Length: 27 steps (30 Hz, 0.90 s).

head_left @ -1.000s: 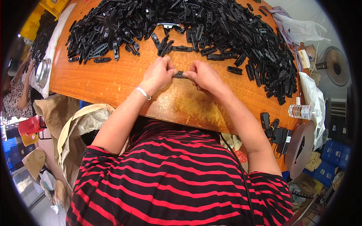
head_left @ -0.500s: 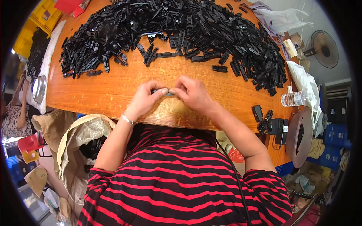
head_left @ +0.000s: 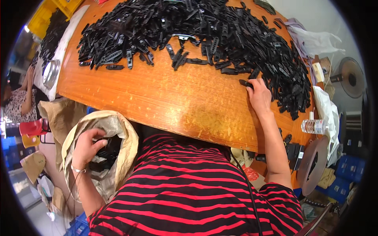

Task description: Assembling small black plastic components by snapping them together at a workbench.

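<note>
My left hand (head_left: 88, 146) hovers in the mouth of a woven sack (head_left: 132, 135), its thumb and fingers apart and no part visible in them. Inside that sack lie black plastic parts (head_left: 108, 157), partly hidden by the hand. Over on the right side of the wooden table (head_left: 169, 98), my right hand (head_left: 260, 96) pinches the end of a small, long black plastic clip (head_left: 245, 83). This clip is beside the near edge of a large heap of similar black clips (head_left: 189, 27). Their exact kind is too small to make out.
A clear bottle (head_left: 314, 126), a grey round basin (head_left: 313, 165) and a black power adapter (head_left: 293, 153) are at the right. A fan (head_left: 351, 77) stands beyond. To the left are a metal dish (head_left: 51, 74), a red chair (head_left: 33, 128) and another person (head_left: 21, 102).
My hands have parted from a small piece held between them above the table. The left has dropped to the sack; the right has reached out to a clip by the heap. The view has shifted.
</note>
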Motion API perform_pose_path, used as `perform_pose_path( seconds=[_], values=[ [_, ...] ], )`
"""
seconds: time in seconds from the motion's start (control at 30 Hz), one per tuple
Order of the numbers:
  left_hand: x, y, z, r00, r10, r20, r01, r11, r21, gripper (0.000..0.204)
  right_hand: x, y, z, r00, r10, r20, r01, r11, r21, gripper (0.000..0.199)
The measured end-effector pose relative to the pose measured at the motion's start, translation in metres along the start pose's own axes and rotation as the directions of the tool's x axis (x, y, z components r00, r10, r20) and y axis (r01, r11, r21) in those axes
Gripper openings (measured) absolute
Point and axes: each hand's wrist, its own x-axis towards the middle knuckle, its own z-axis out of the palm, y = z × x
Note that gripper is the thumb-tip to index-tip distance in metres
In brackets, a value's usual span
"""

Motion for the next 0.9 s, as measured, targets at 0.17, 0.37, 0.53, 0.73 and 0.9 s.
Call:
perform_pose_path(
  seconds=[0.17,0.37,0.53,0.73,0.9],
  values=[
    [0.047,0.059,0.014,0.981,0.195,0.013,-0.173,0.898,-0.403,0.014,0.006,-0.033,0.009,0.994,-0.095,0.062,0.086,0.988,0.132,0.02],
    [0.16,0.134,0.076,0.762,0.534,-0.365,-0.547,0.833,0.077,0.017,0.007,-0.095,0.02,0.987,-0.116,0.114,0.088,0.97,0.225,0.017],
    [0.207,0.176,0.11,0.684,0.568,-0.458,-0.478,0.823,0.308,0.031,-0.001,-0.118,0.03,0.968,-0.209,0.138,0.161,0.941,0.296,0.018],
    [0.217,0.191,0.128,0.743,0.526,-0.414,-0.432,0.849,0.304,0.028,-0.006,-0.125,0.03,0.967,-0.217,0.133,0.153,0.914,0.377,0.023],
    [0.216,0.189,0.134,0.724,0.548,-0.419,-0.443,0.835,0.327,0.021,-0.009,-0.135,0.032,0.967,-0.215,0.133,0.146,0.904,0.403,0.026]
  ],
)
